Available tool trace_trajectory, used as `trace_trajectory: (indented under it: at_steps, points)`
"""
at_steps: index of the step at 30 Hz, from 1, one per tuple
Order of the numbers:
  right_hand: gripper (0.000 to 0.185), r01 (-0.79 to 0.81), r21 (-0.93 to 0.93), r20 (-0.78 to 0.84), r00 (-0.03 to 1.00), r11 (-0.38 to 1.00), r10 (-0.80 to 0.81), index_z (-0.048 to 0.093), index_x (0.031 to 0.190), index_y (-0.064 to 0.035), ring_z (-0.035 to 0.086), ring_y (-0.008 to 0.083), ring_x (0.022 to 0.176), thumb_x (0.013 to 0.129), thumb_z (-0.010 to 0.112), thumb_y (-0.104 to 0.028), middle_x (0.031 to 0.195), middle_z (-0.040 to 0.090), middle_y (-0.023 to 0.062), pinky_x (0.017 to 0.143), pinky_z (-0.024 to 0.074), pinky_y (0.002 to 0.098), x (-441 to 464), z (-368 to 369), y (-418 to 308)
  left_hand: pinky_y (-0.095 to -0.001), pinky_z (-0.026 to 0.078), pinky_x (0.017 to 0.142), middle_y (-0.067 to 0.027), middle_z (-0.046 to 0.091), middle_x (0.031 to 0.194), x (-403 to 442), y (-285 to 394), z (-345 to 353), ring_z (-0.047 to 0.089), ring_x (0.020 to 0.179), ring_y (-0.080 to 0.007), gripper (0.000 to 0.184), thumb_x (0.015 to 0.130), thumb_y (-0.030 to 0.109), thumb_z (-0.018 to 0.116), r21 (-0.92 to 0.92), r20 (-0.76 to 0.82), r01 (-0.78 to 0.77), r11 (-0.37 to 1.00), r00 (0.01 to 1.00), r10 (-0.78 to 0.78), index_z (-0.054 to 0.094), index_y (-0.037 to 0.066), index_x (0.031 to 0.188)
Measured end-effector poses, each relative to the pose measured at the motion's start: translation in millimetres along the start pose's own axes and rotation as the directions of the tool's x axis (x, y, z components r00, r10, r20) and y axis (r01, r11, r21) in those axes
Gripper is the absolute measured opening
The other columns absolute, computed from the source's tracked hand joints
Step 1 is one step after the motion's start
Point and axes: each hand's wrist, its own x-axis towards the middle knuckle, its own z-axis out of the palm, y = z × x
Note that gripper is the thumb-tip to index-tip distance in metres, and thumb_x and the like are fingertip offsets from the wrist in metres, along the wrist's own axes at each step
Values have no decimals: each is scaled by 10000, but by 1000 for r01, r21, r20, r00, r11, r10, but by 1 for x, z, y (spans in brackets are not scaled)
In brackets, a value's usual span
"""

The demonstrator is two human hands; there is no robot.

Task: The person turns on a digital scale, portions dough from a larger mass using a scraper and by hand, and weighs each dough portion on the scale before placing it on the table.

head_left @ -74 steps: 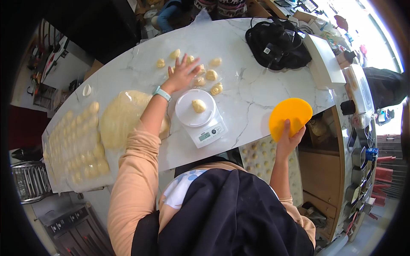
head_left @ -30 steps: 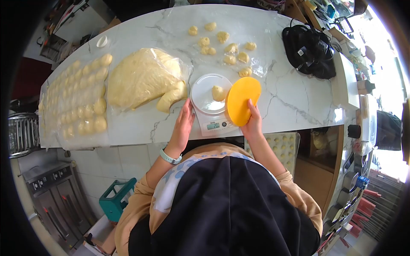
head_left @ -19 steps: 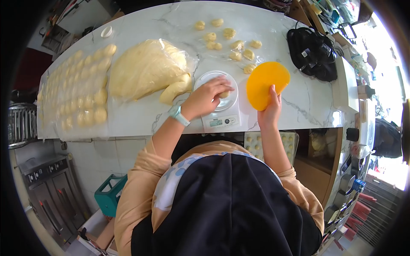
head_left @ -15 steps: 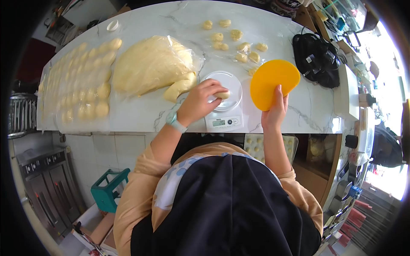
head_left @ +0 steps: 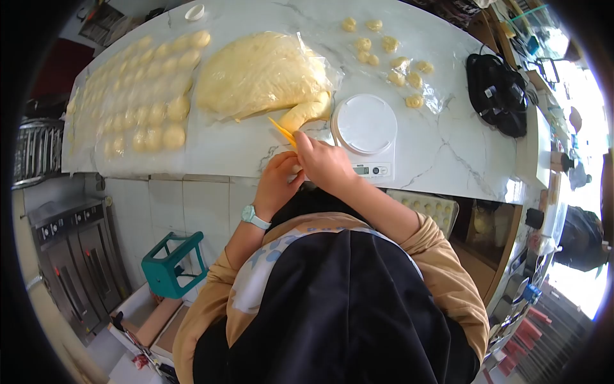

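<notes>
My right hand (head_left: 326,165) is closed on the yellow scraper (head_left: 283,132), seen edge-on beside the tail of the large dough mass (head_left: 256,77). Touching it, my left hand (head_left: 279,182) has curled fingers around a dough piece (head_left: 296,169), mostly hidden between the two hands. Nothing lies on the round plate of the white scale (head_left: 366,125), just right of my hands. Several small dough lumps (head_left: 397,78) lie on plastic film behind the scale.
Rows of dough balls (head_left: 153,115) under plastic film cover the table's left part. A small white lid (head_left: 195,12) sits at the back left, a black bag (head_left: 497,95) at the right. Below the edge are a tray of dough balls (head_left: 428,206) and a green stool (head_left: 173,264).
The dough piece has left the scale in my left hand. My right hand has brought the scraper leftward across the scale, turning it edge-on, and both hands are now together. The view has shifted.
</notes>
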Motion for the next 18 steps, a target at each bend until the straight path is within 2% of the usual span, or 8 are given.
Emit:
trace_trajectory:
  at_steps: [2, 5, 7, 8, 9, 13, 17, 18]
  points:
    - [327, 47, 41, -181, 983, 998, -39, 454, 1136, -3, 659, 346, 707, 846, 564, -103, 862, 649, 179, 557, 525, 429, -21, 20, 6, -325, 510, 745, -102, 622, 1003, 1, -1, -10, 637, 847, -240, 217, 795, 82, 702, -97, -33, 89, 991, 995, -93, 611, 25, 984]
    - [263, -226, 243, -162, 950, 943, 269, 472, 1124, 14, 654, 343, 812, 893, 551, -84, 965, 645, 179, 602, 536, 381, -60, 22, 12, -284, 501, 753, -102, 587, 1001, 10, 0, -26, 629, 844, -188, 239, 838, 121, 681, -412, -95, 198, 889, 961, -259, 576, 13, 1024]
    - [224, -88, 330, -495, 831, 940, 252, 468, 1126, 29, 660, 313, 806, 935, 524, -75, 997, 640, 191, 635, 532, 330, -70, 2, 5, -256, 498, 760, -101, 566, 1048, 34, 1, -25, 624, 866, -162, 303, 892, 190, 648, -670, -64, 162, 725, 960, -273, 552, 3, 1109]
    - [219, -77, 515, -549, 735, 854, 398, 463, 1124, 42, 621, 188, 789, 941, 533, -57, 965, 633, 146, 675, 496, 276, -72, -3, 2, -258, 504, 759, -104, 557, 1077, 48, 1, -18, 624, 879, -165, 337, 910, 221, 624, -711, 43, 218, 669, 963, -268, 535, 0, 1147]
    - [235, -62, 585, -591, 650, 808, 477, 453, 1123, 39, 588, 143, 830, 954, 534, -104, 983, 620, 116, 693, 490, 264, -75, -7, 2, -259, 511, 757, -107, 548, 1106, 65, 3, -9, 624, 892, -168, 372, 927, 251, 600, -741, 148, 273, 614, 958, -247, 519, -3, 1185]
    - [274, -214, 491, -701, 478, 844, 529, 437, 1143, 25, 583, 129, 848, 963, 537, -157, 987, 616, 110, 717, 484, 247, -106, -29, -4, -298, 504, 822, -142, 494, 1267, 102, 17, 24, 628, 962, -205, 503, 961, 318, 539, -782, 420, 445, 436, 894, -160, 435, -18, 1320]
    - [283, -281, 484, -749, 356, 829, 559, 441, 1154, 6, 581, 128, 871, 968, 535, -186, 1004, 609, 95, 728, 486, 253, -160, -31, -8, -185, 447, 676, -34, 589, 983, 92, 39, -20, 581, 779, -90, 327, 922, 230, 612, -681, 331, 332, 653, 935, -131, 554, 2, 1150]
    - [285, -299, 521, -734, 322, 800, 598, 440, 1160, 5, 598, 142, 874, 968, 534, -183, 1004, 615, 104, 727, 496, 263, -177, -28, -9, -181, 430, 653, -15, 579, 916, 85, 34, -37, 546, 736, -71, 255, 904, 198, 634, -702, 318, 243, 670, 948, -10, 572, 8, 1063]
